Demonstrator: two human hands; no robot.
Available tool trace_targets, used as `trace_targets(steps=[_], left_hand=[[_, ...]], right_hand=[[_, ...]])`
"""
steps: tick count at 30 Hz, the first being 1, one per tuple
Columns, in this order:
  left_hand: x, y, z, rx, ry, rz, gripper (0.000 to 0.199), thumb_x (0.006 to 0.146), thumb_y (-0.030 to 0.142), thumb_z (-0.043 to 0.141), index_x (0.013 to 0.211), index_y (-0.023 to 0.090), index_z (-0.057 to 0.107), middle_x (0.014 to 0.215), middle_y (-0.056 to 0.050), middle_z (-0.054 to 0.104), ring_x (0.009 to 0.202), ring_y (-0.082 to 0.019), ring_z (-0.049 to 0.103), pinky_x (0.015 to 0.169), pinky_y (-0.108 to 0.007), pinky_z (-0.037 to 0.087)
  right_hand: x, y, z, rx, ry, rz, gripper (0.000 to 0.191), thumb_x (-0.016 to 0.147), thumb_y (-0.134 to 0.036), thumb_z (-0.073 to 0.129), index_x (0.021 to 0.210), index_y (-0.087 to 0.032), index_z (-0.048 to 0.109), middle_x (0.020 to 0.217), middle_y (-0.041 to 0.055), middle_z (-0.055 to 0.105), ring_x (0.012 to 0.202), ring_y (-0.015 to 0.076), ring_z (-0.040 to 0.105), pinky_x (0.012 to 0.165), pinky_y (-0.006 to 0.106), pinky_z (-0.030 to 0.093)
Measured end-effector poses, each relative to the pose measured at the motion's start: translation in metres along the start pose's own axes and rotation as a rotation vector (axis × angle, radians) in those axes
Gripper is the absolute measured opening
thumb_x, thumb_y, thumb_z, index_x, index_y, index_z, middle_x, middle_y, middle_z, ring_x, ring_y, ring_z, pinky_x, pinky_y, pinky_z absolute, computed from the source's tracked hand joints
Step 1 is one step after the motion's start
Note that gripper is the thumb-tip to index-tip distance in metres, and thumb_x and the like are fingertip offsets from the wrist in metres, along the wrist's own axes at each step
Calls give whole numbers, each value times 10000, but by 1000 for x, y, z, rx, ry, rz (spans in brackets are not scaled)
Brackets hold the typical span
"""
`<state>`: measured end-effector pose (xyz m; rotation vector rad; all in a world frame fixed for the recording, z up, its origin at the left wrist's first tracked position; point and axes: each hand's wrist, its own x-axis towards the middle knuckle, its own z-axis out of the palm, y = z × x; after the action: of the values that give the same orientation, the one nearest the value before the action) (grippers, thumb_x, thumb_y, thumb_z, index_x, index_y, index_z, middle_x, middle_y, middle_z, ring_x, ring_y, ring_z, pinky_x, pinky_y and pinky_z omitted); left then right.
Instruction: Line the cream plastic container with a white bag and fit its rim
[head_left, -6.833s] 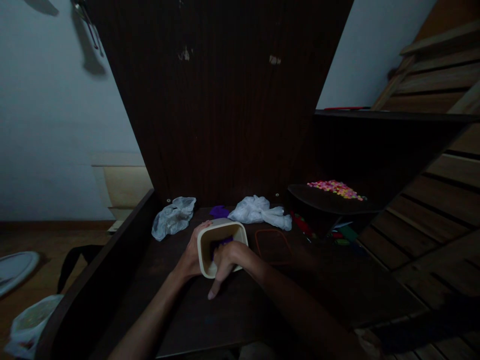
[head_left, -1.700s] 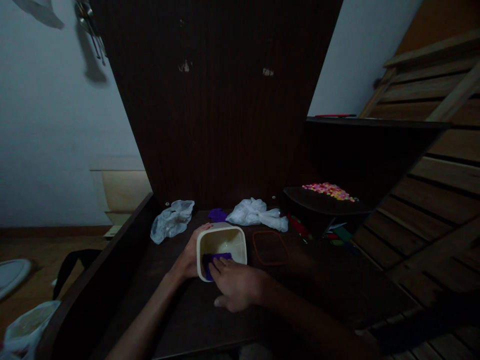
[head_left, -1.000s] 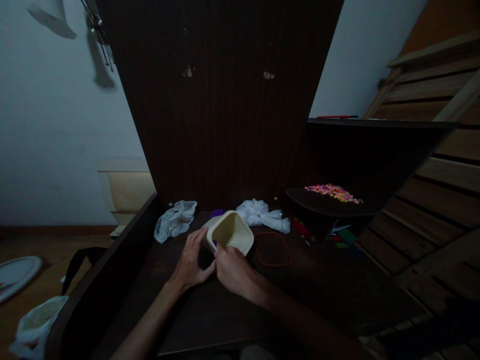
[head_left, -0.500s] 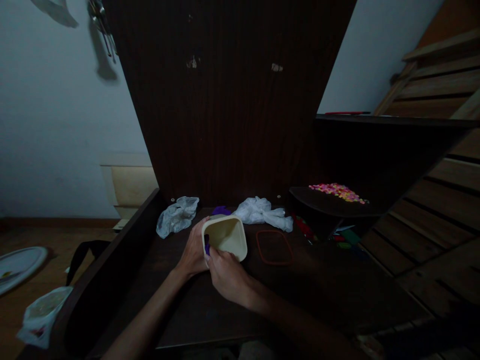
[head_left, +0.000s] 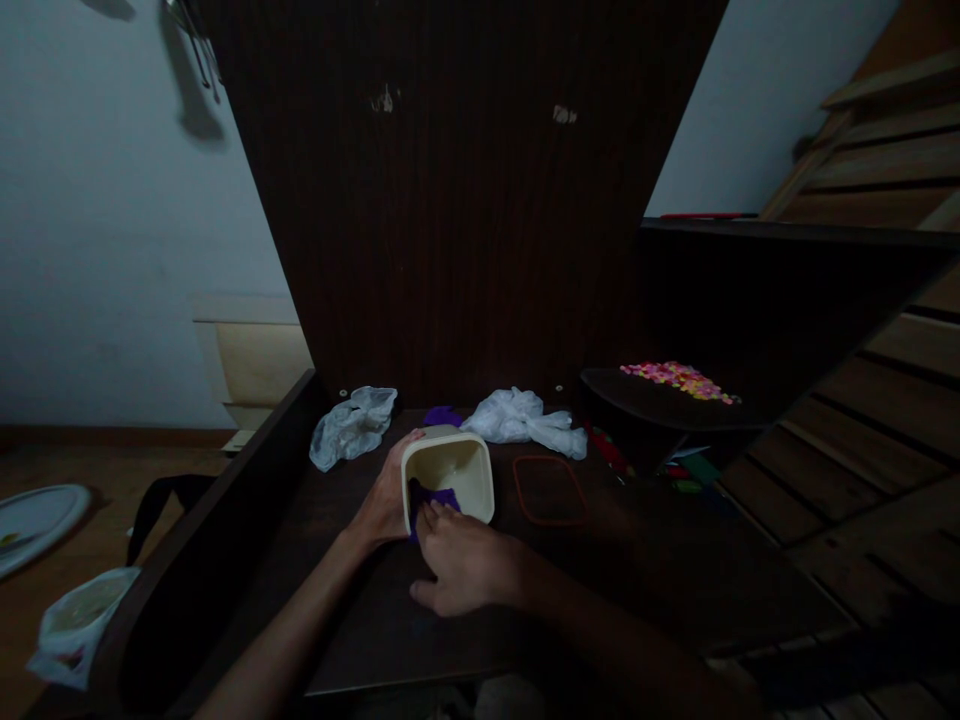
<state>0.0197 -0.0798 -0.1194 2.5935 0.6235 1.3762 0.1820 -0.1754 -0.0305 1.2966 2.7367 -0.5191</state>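
Observation:
A cream, square-mouthed plastic container [head_left: 469, 470] is tilted with its opening toward me. My left hand [head_left: 385, 505] wraps round its left side, fingers mostly hidden behind it. Inside the opening, my right hand [head_left: 469, 560] presses a purple cloth [head_left: 444, 497] against the lower left wall, fingers close together and thumb apart below the rim. To the right of the container, a thin reddish-brown square ring [head_left: 549, 492] lies flat on the dark wooden table.
A crumpled clear plastic bag [head_left: 352, 428] and a white plastic bag [head_left: 517, 415] lie along the back, with another purple piece [head_left: 442, 416] between them. Pink and yellow bits [head_left: 679, 380] cover a small dark corner shelf [head_left: 630, 400]. A raised wooden side [head_left: 217, 530] borders the left.
My right hand has moved from the container's left rim to inside its opening, its thumb now apart. More of the purple cloth shows within. The view has shifted slightly.

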Motion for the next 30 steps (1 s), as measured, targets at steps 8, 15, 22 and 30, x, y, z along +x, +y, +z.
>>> trace_targets(steps=[8, 15, 22, 30], left_hand=[[0, 3, 2, 23, 29, -36, 997, 765, 354, 804, 1558, 229, 213, 1484, -207, 426, 1394, -409, 447, 1135, -617, 417], [3, 8, 2, 62, 40, -33, 942, 813, 312, 761, 1558, 217, 191, 1469, -220, 426, 1393, -408, 448, 1115, -622, 434], [1, 4, -1, -12, 1, 9, 1002, 782, 370, 779, 1567, 232, 172, 1562, -223, 370, 1459, -439, 366, 1147, -652, 395], [1, 2, 0, -21, -6, 21, 1109, 701, 453, 836, 1568, 256, 173, 1534, -202, 424, 1413, -446, 434, 1121, -647, 433]], right_hand=[[54, 23, -16, -17, -379, 10, 1003, 761, -686, 697, 1415, 52, 517, 1480, 306, 479, 1427, 425, 403, 1194, 468, 308], [46, 23, -14, 44, -348, -8, 1030, 767, -693, 686, 1417, 84, 496, 1493, 320, 452, 1438, 445, 370, 1190, 478, 310], [-9, 10, -8, 93, -211, -25, 1305, 670, -660, 783, 1552, 93, 183, 1606, 348, 142, 1510, 451, 159, 1241, 495, 225], [-11, 20, 18, 38, -136, 182, 1329, 539, -559, 887, 1553, 37, 268, 1594, 343, 209, 1484, 482, 224, 1215, 564, 264]])
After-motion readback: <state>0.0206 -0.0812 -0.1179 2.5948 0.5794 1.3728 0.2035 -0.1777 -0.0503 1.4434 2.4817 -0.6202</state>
